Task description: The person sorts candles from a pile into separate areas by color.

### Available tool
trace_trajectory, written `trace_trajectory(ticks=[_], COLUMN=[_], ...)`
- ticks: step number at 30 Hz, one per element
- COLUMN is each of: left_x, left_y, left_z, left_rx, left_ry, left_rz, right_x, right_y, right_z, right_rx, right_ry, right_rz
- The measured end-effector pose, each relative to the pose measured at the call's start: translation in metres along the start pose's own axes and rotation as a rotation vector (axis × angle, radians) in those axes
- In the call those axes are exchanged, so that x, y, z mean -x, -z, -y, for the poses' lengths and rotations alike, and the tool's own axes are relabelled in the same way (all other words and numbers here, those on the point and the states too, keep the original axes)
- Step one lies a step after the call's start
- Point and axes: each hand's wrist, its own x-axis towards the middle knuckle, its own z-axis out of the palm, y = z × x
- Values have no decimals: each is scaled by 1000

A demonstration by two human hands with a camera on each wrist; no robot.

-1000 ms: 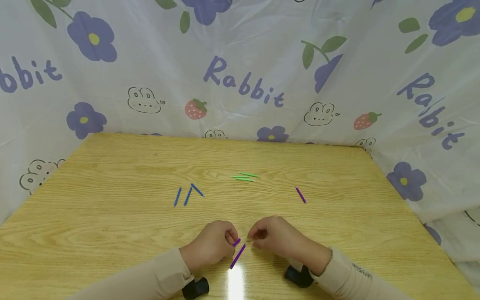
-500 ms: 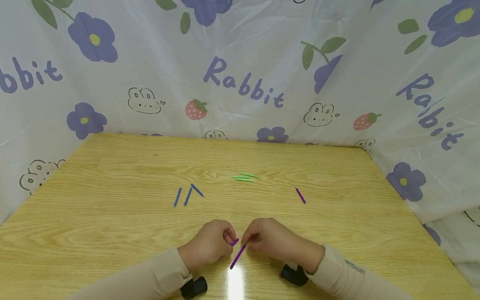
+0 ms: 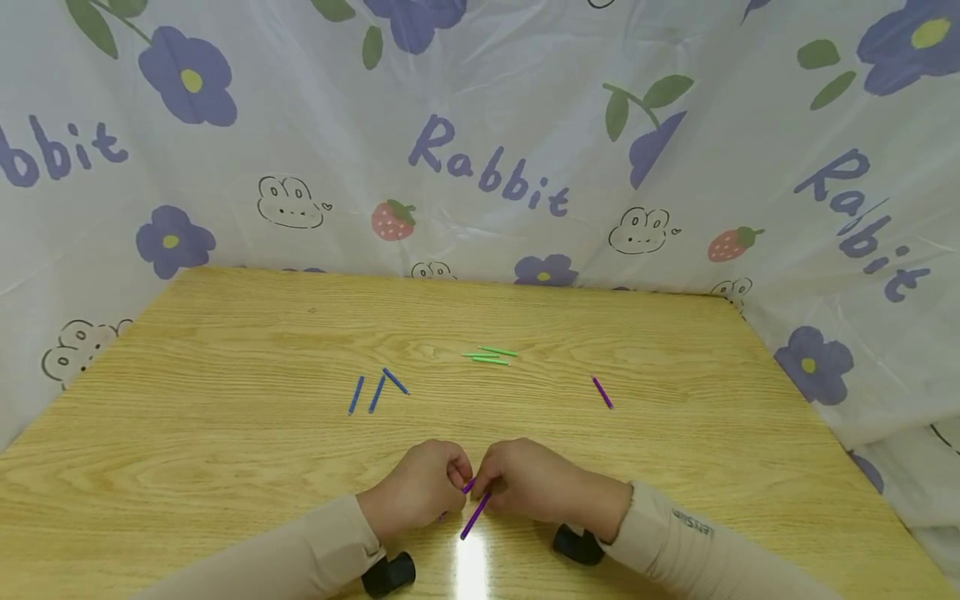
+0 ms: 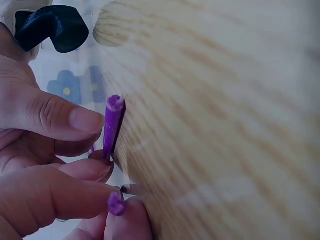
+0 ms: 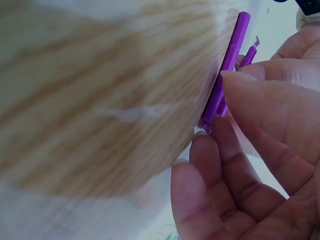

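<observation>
My left hand [image 3: 420, 490] pinches a slim purple candle [image 3: 468, 485]; fingers hide its middle. The right wrist view shows its thin, curled, wick-like tip [image 5: 255, 44]. Just in front of the hands, a second purple candle [image 3: 475, 517] lies slanted on the table. My right hand [image 3: 528, 479] is at that candle's far end, fingertips close to the left hand's fingers. In the right wrist view, its thumb overlaps the second candle [image 5: 231, 60] and its other fingers stand apart below. Contact with either candle is unclear.
On the wooden table [image 3: 225, 358], several blue candles [image 3: 377, 393] lie left of centre. Green candles [image 3: 487, 357] are grouped farther back, and another purple candle [image 3: 602, 392] lies at the right. A printed curtain [image 3: 480, 108] hangs behind the table's back edge.
My right hand has moved left until its fingertips are close to the left hand. The left hand has shifted slightly, still holding its candle. The candles on the table have stayed put.
</observation>
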Motion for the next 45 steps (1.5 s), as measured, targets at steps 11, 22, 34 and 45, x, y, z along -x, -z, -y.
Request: trace_trajectory(ticks=[11,22,34,45], left_x=[0,-1,0,0], left_y=[1,2,3,3], left_z=[1,-1,-3,-2], left_rx=[-17,-19,11,14], left_ry=[-23,-3,9,6], left_rz=[11,29,39,41], right_x=[-3,-5,-8,-8], right_y=[3,4,5,4], right_z=[5,2,0,-3], right_rx=[91,115,113,191], right_ry=[65,133,148,201], right_rz=[56,82,111,142])
